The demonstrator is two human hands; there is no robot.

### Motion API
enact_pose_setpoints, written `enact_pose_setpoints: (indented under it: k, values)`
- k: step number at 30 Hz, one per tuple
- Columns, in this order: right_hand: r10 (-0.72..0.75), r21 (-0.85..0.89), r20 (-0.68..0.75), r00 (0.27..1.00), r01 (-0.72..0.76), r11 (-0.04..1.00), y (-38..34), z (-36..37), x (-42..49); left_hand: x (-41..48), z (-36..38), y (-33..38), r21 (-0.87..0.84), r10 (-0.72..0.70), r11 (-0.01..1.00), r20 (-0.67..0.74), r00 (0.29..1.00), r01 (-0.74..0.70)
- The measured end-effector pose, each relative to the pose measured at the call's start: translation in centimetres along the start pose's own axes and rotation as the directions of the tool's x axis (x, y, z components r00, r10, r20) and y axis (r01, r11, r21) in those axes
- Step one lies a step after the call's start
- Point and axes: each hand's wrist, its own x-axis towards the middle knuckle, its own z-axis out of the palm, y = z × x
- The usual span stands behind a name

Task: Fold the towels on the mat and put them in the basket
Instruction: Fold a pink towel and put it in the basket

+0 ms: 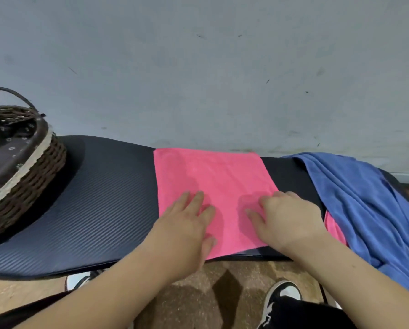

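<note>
A pink towel lies flat in the middle of the dark ribbed mat. My left hand rests palm down on the towel's near left part, fingers spread. My right hand presses flat on its near right part, fingers apart. A crumpled blue towel lies on the mat's right end, and a strip of another pink cloth shows under its edge. A brown wicker basket with a dark flowered lining and a handle stands on the mat's left end.
A grey wall rises right behind the mat. In front of the mat is a brown patterned floor, where my two black-and-white shoes stand.
</note>
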Motion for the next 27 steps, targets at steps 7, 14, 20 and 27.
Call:
enact_pose_setpoints:
  k: [7, 14, 20, 27]
  values:
    - [-0.226, 0.132, 0.205, 0.952, 0.202, 0.970, 2.4, 5.6, -0.2, -1.3, 0.6, 0.5, 0.074, 0.007, 0.997, 0.196, 0.981, -0.022]
    - [0.020, -0.057, 0.258, 0.966, -0.005, 0.998, 3.9, 5.8, -3.1, -3.2, 2.1, -3.6, -0.018, 0.152, 0.988, 0.046, 0.987, -0.151]
    - [-0.130, 0.073, 0.011, 0.991, 0.129, 0.989, 3.0, 5.1, -5.0, -4.1, 2.2, -4.6, -0.048, 0.163, 0.983, -0.200, 0.966, -0.176]
    - [-0.100, 0.209, -0.128, 0.987, 0.125, 0.970, 3.8, 4.6, -3.6, -4.5, 0.9, -5.3, -0.208, 0.019, 0.976, -0.247, 0.969, -0.072]
